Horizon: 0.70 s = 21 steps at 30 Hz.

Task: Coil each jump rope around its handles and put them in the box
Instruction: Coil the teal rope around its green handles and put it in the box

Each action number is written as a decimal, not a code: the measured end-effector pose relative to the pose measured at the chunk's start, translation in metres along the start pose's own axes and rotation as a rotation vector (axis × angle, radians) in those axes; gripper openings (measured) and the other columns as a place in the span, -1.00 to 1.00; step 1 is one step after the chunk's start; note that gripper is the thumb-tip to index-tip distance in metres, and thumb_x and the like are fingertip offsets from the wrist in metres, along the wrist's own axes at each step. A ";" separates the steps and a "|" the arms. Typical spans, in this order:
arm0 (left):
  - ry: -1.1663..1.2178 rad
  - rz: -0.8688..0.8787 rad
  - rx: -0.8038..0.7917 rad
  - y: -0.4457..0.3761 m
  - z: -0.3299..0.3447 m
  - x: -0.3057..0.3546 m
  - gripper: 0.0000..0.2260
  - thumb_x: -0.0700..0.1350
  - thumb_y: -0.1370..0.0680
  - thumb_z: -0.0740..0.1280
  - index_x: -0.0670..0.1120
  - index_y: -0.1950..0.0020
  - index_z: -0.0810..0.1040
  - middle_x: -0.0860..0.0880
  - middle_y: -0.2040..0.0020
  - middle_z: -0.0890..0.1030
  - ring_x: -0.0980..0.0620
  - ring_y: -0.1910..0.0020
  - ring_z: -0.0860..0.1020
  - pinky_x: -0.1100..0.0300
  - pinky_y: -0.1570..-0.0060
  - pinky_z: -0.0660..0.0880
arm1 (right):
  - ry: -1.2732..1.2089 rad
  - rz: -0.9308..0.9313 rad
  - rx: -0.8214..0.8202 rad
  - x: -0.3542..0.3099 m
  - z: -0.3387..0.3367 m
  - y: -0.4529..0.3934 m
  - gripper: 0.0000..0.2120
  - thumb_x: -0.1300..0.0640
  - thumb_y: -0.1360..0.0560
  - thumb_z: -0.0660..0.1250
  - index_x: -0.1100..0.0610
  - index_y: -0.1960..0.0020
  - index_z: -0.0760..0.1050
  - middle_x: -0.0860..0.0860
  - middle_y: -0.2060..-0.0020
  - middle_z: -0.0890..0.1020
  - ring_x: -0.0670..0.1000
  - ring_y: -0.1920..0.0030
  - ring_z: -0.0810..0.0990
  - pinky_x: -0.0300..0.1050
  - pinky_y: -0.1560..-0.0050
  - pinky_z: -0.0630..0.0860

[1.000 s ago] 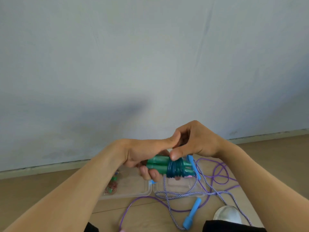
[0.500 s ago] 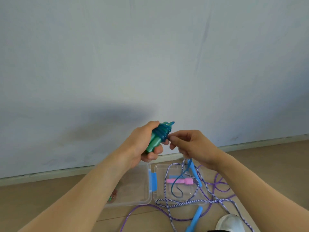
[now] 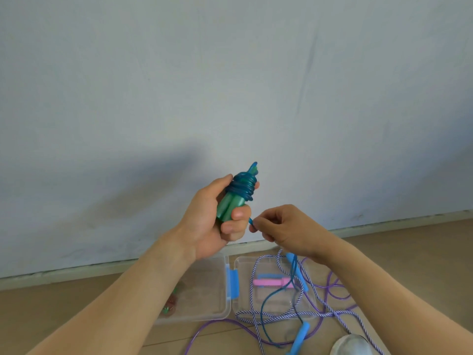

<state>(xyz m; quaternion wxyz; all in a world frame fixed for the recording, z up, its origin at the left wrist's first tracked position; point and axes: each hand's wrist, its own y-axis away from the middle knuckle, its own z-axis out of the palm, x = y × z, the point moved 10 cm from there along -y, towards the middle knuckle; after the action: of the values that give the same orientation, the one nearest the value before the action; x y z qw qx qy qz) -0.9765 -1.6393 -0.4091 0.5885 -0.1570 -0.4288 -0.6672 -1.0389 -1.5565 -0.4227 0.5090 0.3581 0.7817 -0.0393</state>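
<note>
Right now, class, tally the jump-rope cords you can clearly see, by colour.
Blue cord: 1
Purple cord: 1
Blue-and-white striped cord: 1
Total: 3
The left hand grips the green handles wrapped in blue cord; the right hand pinches its loose length.

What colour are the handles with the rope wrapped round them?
Green handles, wrapped in dark blue rope, seen in the head view.

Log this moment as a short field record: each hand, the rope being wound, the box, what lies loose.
left hand: grips the green handles upright
right hand: pinches the blue rope beside the left fingers
coil: several turns round the handles' top; a tail hangs down to the floor
box: clear, open on the floor
loose: striped rope, purple rope, pink handle
</note>
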 end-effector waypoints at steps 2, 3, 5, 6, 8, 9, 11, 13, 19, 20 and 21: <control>-0.112 0.021 0.085 0.001 -0.009 0.005 -0.67 0.12 -0.65 0.07 -0.06 -0.15 0.49 -0.05 0.47 0.33 0.07 0.60 0.18 0.25 0.51 0.04 | -0.024 0.019 0.008 0.002 -0.005 0.002 -0.71 -0.01 -0.58 0.26 0.11 0.18 0.64 -0.08 0.49 0.36 -0.05 0.45 0.25 -0.23 0.41 0.23; -0.271 0.069 0.177 0.002 -0.019 0.012 -0.69 0.12 -0.66 0.08 -0.08 -0.10 0.46 -0.07 0.46 0.36 0.04 0.59 0.20 0.26 0.51 0.07 | -0.043 0.024 0.008 0.002 -0.008 0.003 -0.67 -0.05 -0.59 0.26 0.10 0.22 0.61 -0.09 0.50 0.32 -0.06 0.46 0.23 -0.22 0.41 0.23; -0.630 0.224 0.360 0.008 -0.033 0.034 -0.67 0.11 -0.67 0.09 -0.14 -0.03 0.44 -0.11 0.43 0.43 0.03 0.60 0.28 0.27 0.54 0.17 | -0.095 0.028 -0.014 0.002 -0.012 0.008 -0.62 -0.11 -0.60 0.24 0.09 0.28 0.53 -0.10 0.53 0.28 -0.04 0.47 0.19 -0.22 0.43 0.21; -0.723 0.283 0.405 0.010 -0.034 0.041 -0.67 0.10 -0.68 0.09 -0.15 -0.03 0.45 -0.13 0.40 0.45 0.05 0.61 0.32 0.28 0.56 0.21 | -0.132 0.027 -0.047 0.000 -0.012 0.012 -0.61 -0.11 -0.61 0.22 0.10 0.28 0.49 -0.09 0.53 0.25 -0.04 0.48 0.17 -0.23 0.45 0.20; -0.766 0.306 0.441 0.011 -0.034 0.041 -0.67 0.10 -0.68 0.09 -0.13 -0.04 0.47 -0.15 0.37 0.47 0.08 0.62 0.35 0.30 0.59 0.25 | -0.197 0.025 -0.152 -0.006 -0.006 0.019 -0.62 -0.08 -0.63 0.18 0.13 0.26 0.46 -0.07 0.52 0.21 -0.06 0.49 0.14 -0.26 0.49 0.17; -0.777 0.307 0.458 0.010 -0.034 0.039 -0.67 0.10 -0.68 0.10 -0.13 -0.04 0.47 -0.14 0.35 0.47 0.10 0.63 0.36 0.32 0.60 0.25 | -0.204 0.026 -0.206 -0.009 -0.003 0.023 -0.62 -0.07 -0.64 0.17 0.14 0.24 0.46 -0.07 0.51 0.20 -0.07 0.50 0.13 -0.27 0.49 0.16; -0.789 0.291 0.495 0.008 -0.035 0.033 -0.66 0.10 -0.67 0.10 -0.14 -0.05 0.48 -0.14 0.32 0.49 0.13 0.65 0.36 0.34 0.62 0.25 | -0.186 0.032 -0.299 -0.015 0.005 0.029 -0.62 -0.05 -0.64 0.15 0.16 0.22 0.48 -0.07 0.52 0.19 -0.08 0.51 0.12 -0.28 0.51 0.16; -0.801 0.208 0.514 0.004 -0.039 0.022 -0.63 0.13 -0.67 0.07 -0.14 -0.07 0.49 -0.15 0.32 0.53 0.08 0.62 0.39 0.35 0.61 0.26 | -0.179 0.034 -0.370 -0.020 0.013 0.033 -0.61 -0.03 -0.65 0.13 0.17 0.22 0.48 -0.08 0.53 0.19 -0.09 0.53 0.11 -0.29 0.52 0.15; -1.105 -0.166 0.278 -0.006 -0.031 -0.027 -0.46 0.25 -0.64 -0.01 -0.16 0.01 0.52 -0.07 0.44 0.53 -0.01 0.59 0.41 0.33 0.51 0.26 | -0.289 -0.014 -0.313 -0.027 0.007 0.034 -0.61 -0.08 -0.59 0.20 0.16 0.26 0.47 0.03 0.51 0.31 -0.02 0.51 0.15 -0.20 0.47 0.15; -1.088 -0.237 0.206 -0.005 -0.028 -0.039 -0.41 0.32 -0.62 -0.04 -0.15 0.05 0.51 -0.07 0.46 0.50 -0.07 0.52 0.42 0.30 0.47 0.26 | -0.312 -0.012 -0.300 -0.025 0.003 0.033 -0.61 -0.10 -0.56 0.22 0.16 0.28 0.48 0.04 0.51 0.31 0.00 0.50 0.16 -0.18 0.45 0.16; -1.066 -0.288 0.132 -0.003 -0.025 -0.048 -0.35 0.39 -0.58 -0.09 -0.13 0.06 0.50 -0.08 0.45 0.49 -0.11 0.42 0.41 0.27 0.45 0.26 | -0.328 -0.012 -0.286 -0.023 0.001 0.032 -0.61 -0.12 -0.54 0.25 0.16 0.29 0.50 0.04 0.51 0.31 0.01 0.49 0.16 -0.16 0.43 0.16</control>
<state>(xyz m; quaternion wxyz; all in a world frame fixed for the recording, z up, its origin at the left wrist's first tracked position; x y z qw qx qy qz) -0.9596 -1.6279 -0.4591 0.2016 -0.3755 -0.7254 -0.5406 -1.0139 -1.5451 -0.3948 0.6748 0.2665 0.6881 0.0114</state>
